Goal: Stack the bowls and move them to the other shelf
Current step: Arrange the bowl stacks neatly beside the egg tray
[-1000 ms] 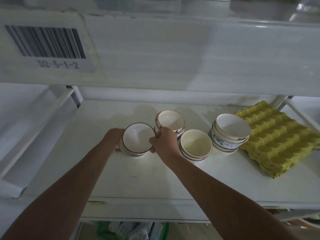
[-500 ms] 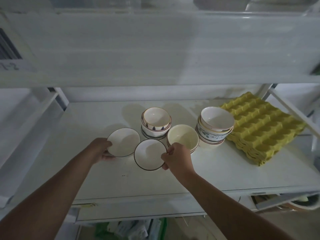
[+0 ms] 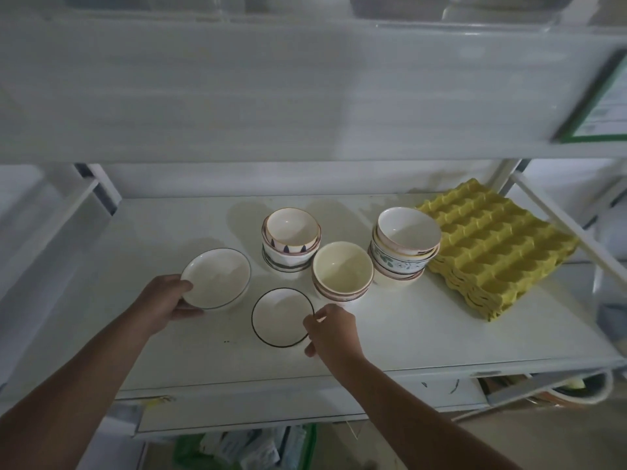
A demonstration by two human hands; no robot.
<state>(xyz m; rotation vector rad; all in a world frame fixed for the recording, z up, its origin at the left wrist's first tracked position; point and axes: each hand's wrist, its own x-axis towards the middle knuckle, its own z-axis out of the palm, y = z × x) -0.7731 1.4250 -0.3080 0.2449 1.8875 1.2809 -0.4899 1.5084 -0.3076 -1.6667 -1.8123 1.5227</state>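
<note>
Two white bowls with dark rims are at the front of the white shelf. My left hand grips the left rim of the tilted left bowl, thumb over its edge. The other dark-rimmed bowl sits flat, and my right hand pinches its right rim. Behind them stand three short stacks: a patterned stack, a cream stack and a floral stack.
A pile of yellow egg trays lies at the shelf's right end. Another white shelf hangs close overhead. White frame posts flank both sides. Bags and clutter show below the shelf front.
The two dark-rimmed bowls, held together a second ago, are now apart side by side. The right bowl has come down toward the shelf front. The view has shifted right.
</note>
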